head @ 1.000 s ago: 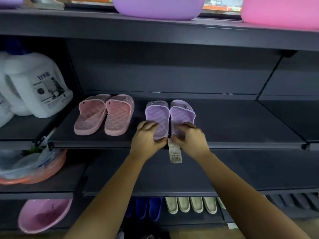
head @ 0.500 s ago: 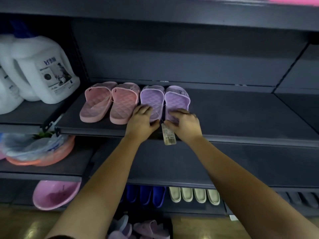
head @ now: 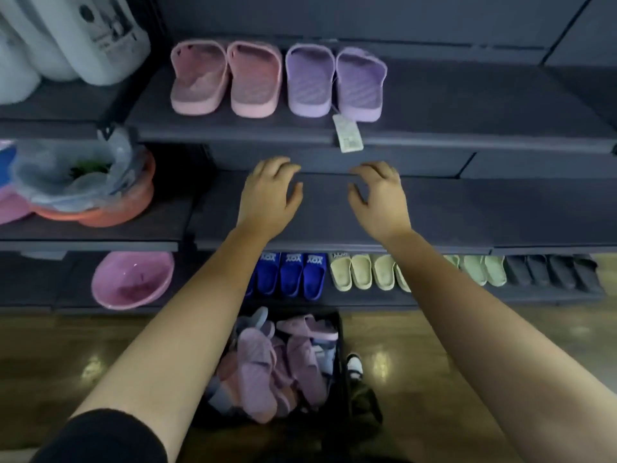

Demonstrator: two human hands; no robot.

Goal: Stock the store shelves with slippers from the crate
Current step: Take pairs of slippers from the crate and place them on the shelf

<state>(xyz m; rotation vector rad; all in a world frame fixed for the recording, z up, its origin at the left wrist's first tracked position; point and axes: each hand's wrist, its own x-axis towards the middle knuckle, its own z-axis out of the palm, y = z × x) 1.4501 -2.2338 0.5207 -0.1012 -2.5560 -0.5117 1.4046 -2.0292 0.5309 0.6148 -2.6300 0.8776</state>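
- Purple slippers (head: 334, 81): pair side by side on the upper shelf (head: 484, 105), heels toward its front edge, just right of the pink slippers (head: 227, 78).
- Price tag (head: 348, 133): white, between the purple heels, hanging over the front edge of the upper shelf.
- Left hand (head: 270, 195): palm down over the middle shelf (head: 500, 212), below both pairs and apart from them; fingers (head: 278, 165) relaxed, slightly bent, holding nothing.
- Right hand (head: 379, 198): level with the left hand, a gap between them; fingers (head: 370, 168) spread, loosely bent, holding nothing.
- Crate (head: 340, 355): dark, on the floor (head: 66, 345) before the bottom shelf (head: 434, 297), between the forearms; heap of loose slippers (head: 263, 359), pink and purple, inside.
- Bottom shelf: rows of blue slippers (head: 288, 275), cream slippers (head: 360, 272), green slippers (head: 480, 270) and dark slippers (head: 551, 272).
- Left bay: white bottles (head: 83, 35) at top, orange basin (head: 100, 212) holding a plastic bag (head: 66, 168) mid-level, pink basin (head: 133, 279) lowest.
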